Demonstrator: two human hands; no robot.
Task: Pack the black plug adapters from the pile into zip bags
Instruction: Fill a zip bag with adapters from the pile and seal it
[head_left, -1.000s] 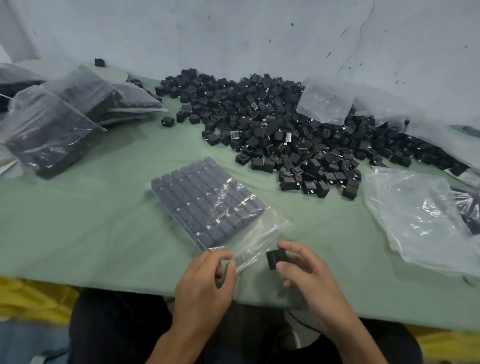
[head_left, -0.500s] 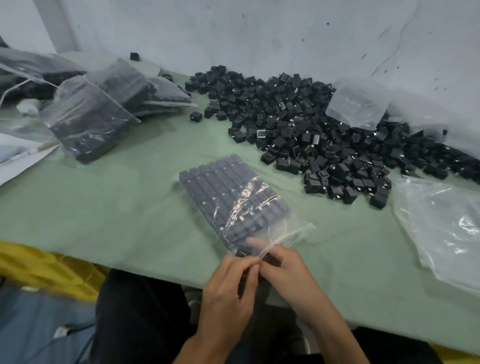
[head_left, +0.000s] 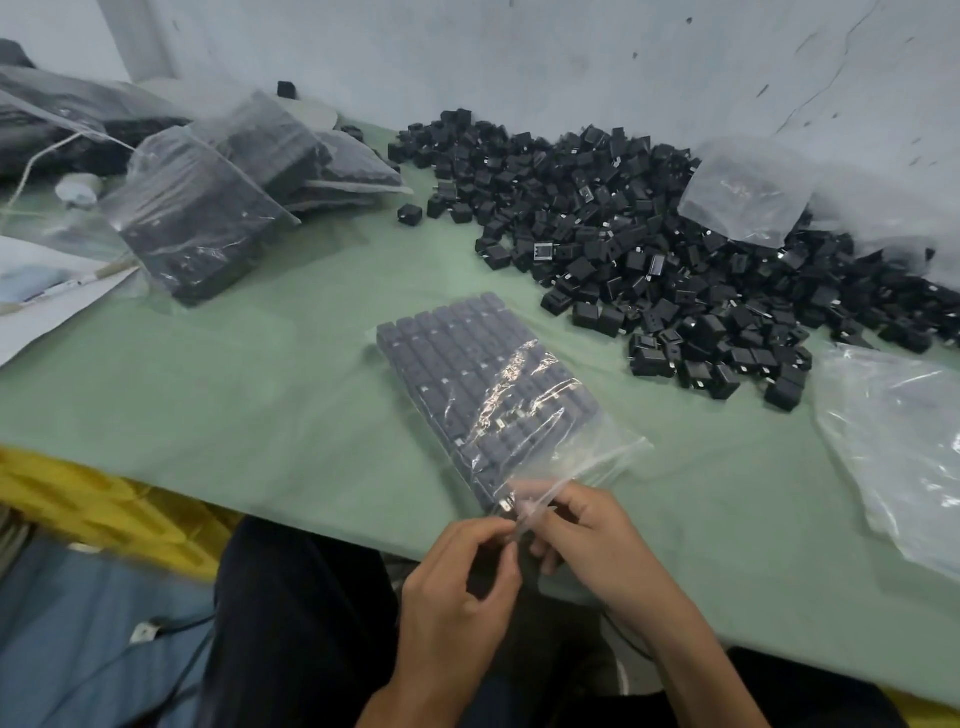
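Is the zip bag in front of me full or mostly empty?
Nearly full: rows of adapters fill the zip bag almost to its mouth.

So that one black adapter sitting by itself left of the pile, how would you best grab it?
Probably pinch the lone adapter by two opposite flat sides, coming from above on its near-left, which opens onto the green table; the pile crowds its right.
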